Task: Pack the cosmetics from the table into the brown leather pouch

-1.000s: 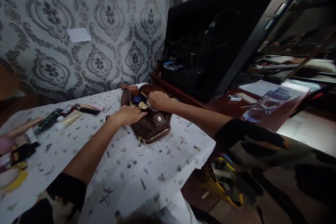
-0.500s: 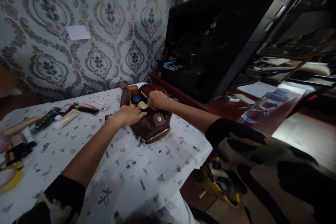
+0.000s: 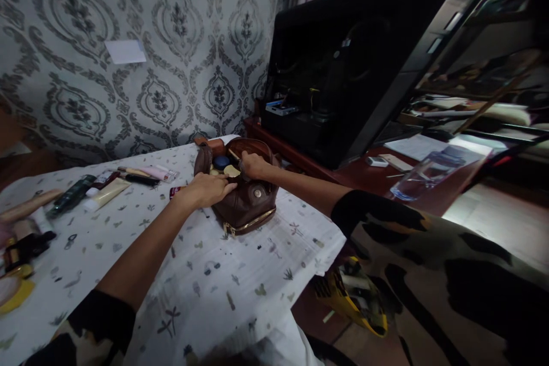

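A brown leather handbag (image 3: 244, 209) with a zip and a round snap on its front stands open on the patterned white cloth. My left hand (image 3: 209, 189) grips the bag's near rim at the left, thumb on the outside. Curled over the opening, my right hand (image 3: 256, 166) reaches into the bag; its fingertips and whatever they hold are hidden. Between the hands, a blue round lid (image 3: 221, 162) and a pale gold round lid (image 3: 232, 171) show inside the bag. A dark red small item (image 3: 174, 191) lies just left of my left wrist.
Cosmetic tubes, including a cream tube (image 3: 107, 193) and a dark green tube (image 3: 72, 197), lie at the table's left. A black computer case (image 3: 334, 80) and a clear bottle (image 3: 426, 174) stand on the dark red desk. A yellow bag (image 3: 354, 300) is below the table edge.
My right hand has shifted slightly within the bag's opening. My left hand stays on the rim. The whole view has slid slightly left.
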The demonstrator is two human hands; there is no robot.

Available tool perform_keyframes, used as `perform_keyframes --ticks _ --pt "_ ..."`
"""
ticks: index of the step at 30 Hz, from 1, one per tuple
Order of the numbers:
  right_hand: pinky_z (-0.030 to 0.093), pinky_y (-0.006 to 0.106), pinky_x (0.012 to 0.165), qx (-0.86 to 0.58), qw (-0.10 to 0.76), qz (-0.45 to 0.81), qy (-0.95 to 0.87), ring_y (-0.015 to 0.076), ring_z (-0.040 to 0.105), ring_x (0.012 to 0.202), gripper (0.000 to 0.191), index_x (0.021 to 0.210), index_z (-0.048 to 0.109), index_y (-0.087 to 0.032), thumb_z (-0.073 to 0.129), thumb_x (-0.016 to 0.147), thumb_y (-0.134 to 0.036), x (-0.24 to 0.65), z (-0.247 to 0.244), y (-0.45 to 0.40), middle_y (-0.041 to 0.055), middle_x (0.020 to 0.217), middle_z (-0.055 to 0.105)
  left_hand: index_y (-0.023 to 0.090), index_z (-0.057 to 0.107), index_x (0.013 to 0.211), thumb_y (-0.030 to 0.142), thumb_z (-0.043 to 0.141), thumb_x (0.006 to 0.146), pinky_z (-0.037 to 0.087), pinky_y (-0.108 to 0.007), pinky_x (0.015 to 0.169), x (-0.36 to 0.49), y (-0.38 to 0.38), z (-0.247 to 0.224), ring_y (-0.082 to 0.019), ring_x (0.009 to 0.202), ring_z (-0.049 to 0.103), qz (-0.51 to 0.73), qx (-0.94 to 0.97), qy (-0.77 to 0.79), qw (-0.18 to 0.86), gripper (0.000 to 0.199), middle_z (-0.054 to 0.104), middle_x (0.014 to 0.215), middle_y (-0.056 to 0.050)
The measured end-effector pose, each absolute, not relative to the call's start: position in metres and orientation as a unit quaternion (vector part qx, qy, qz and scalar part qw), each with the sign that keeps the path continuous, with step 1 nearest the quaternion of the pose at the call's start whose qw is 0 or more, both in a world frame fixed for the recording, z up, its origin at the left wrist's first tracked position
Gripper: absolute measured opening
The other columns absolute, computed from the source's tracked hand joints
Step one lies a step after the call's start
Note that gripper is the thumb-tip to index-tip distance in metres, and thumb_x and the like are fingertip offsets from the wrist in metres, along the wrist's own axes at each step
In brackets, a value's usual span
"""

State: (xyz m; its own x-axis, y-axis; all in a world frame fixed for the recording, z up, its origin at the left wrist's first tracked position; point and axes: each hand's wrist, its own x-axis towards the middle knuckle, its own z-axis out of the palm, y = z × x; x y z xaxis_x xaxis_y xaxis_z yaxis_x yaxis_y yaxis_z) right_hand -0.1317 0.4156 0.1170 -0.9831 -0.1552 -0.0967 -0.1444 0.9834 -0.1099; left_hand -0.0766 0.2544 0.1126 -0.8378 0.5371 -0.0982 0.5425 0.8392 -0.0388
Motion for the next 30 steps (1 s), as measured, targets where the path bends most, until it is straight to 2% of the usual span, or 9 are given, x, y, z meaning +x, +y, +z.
perform_keyframes --ticks 6,9,12,19,25,30 --pt "0.049 0.037 0.096 -0.086 0.051 -0.053 0.994 0.0325 0.06 0.124 0.044 0.134 0.047 -0.009 0.054 0.092 -0.016 -0.134 0.116 0.421 0.0227 0.131 0.062 0.025 0.066 0.122 0.048 0.024 0.104 0.047 -0.04 0.104 -0.075 0.254 0.114 -0.027 0.132 0.055 -0.035 0.266 0.962 0.05 0.051 0.055 0.148 -0.006" --pt "0.049 0.037 0.096 -0.096 0.047 -0.055 0.993 0.0323 0.059 0.125 0.042 0.135 0.046 -0.01 0.052 0.094 -0.018 -0.134 0.115 0.422 0.022 0.132 0.062 0.025 0.056 0.133 0.053 0.029 0.102 0.049 -0.039 0.099 -0.082 0.257 0.117 -0.027 0.126 0.06 -0.035 0.242 0.969 0.046 0.05 0.06 0.141 -0.009" --pt "0.049 0.037 0.096 -0.103 0.045 -0.057 0.992 0.0331 0.059 0.125 0.044 0.134 0.046 -0.009 0.055 0.093 -0.021 -0.135 0.112 0.422 0.0231 0.133 0.06 0.021 0.048 0.14 0.057 0.038 0.097 0.051 -0.042 0.095 -0.097 0.269 0.122 -0.032 0.122 0.062 -0.04 0.196 0.979 0.039 0.057 0.058 0.141 -0.015" --pt "0.05 0.037 0.096 -0.105 0.04 -0.066 0.991 0.0334 0.061 0.123 0.049 0.133 0.048 -0.01 0.064 0.089 -0.023 -0.138 0.11 0.423 0.0224 0.13 0.063 0.016 0.064 0.124 0.048 0.055 0.091 0.051 -0.04 0.097 -0.128 0.301 0.119 -0.033 0.12 0.064 -0.055 0.15 0.986 0.051 0.046 0.067 0.128 -0.02" --pt "0.052 0.034 0.091 -0.089 0.045 -0.067 0.993 0.033 0.063 0.121 0.048 0.132 0.051 -0.01 0.065 0.087 -0.02 -0.136 0.115 0.424 0.0228 0.13 0.063 0.019 0.064 0.125 0.035 0.056 0.09 0.052 -0.038 0.096 -0.127 0.3 0.113 -0.03 0.12 0.064 -0.048 0.149 0.987 0.042 0.04 0.066 0.131 -0.017" --pt "0.052 0.033 0.093 -0.089 0.052 -0.059 0.993 0.0316 0.062 0.121 0.047 0.134 0.05 -0.01 0.062 0.09 -0.022 -0.134 0.117 0.423 0.0215 0.13 0.063 0.017 0.065 0.125 0.029 0.056 0.088 0.053 -0.037 0.096 -0.13 0.302 0.11 -0.03 0.12 0.064 -0.048 0.146 0.987 0.041 0.04 0.066 0.13 -0.018"
